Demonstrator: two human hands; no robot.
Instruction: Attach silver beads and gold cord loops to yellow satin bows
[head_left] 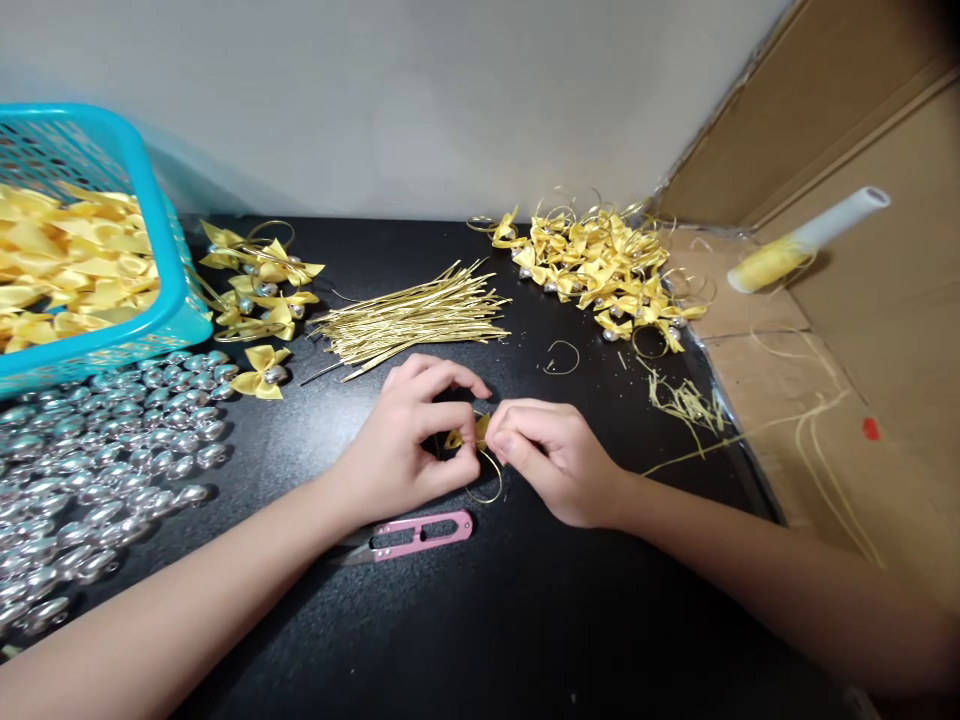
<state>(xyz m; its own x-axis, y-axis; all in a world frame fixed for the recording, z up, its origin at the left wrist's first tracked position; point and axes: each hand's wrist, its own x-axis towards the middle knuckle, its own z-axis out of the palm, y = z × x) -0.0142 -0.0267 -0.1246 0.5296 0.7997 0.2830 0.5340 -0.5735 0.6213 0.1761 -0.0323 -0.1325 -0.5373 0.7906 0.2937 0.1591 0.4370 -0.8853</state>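
Note:
My left hand [409, 430] and my right hand [551, 455] meet over the middle of the black table [525, 620]. Both pinch a small yellow ribbon bow [466, 434] between their fingertips. A loop of gold wire [491, 480] hangs from the bow down onto the table. Pink thread snips [420, 535] lie just in front of my left hand.
A bundle of cut gold wires [412, 320] lies behind my hands. Finished yellow bows sit in piles at the back right [592, 265] and back left [259, 285]. A turquoise basket [161, 260] holds plain bows. Silver beads [97, 460] spread at left. Cardboard [862, 330] with a thread spool [802, 240] stands right.

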